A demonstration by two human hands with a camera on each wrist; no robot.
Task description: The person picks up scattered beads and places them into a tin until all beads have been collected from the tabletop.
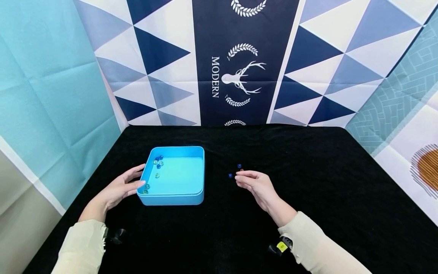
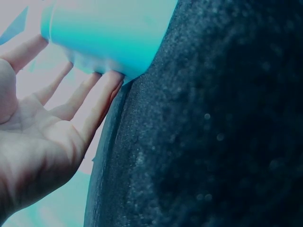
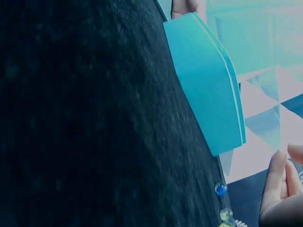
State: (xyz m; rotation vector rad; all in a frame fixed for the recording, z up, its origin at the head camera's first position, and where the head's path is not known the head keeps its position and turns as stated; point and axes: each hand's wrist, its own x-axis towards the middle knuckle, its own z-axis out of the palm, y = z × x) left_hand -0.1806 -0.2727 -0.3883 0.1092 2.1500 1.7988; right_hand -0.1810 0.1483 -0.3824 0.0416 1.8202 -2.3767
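A blue square box (image 1: 178, 201) stands on the left part of the black-covered table, with several blue and clear greenish marbles (image 1: 157, 175) inside along its left wall. Reaching it from the left, my left hand (image 1: 116, 189) rests nearly straight fingertips on the wall and rim. The left wrist view shows its fingertips against the outer wall. My right hand (image 1: 254, 186) hovers right of the box, thumb and forefinger close together with a narrow gap. Just beyond its fingertips lie a blue marble (image 1: 239, 166) and an orange-brown one (image 1: 242, 169); another blue marble (image 1: 230, 175) is to their left.
Black cloth (image 1: 308, 160) covers the table. A patterned blue, white and navy curtain (image 1: 164, 49) hangs behind its far edge, with a pale turquoise cloth (image 1: 51, 76) on the left.
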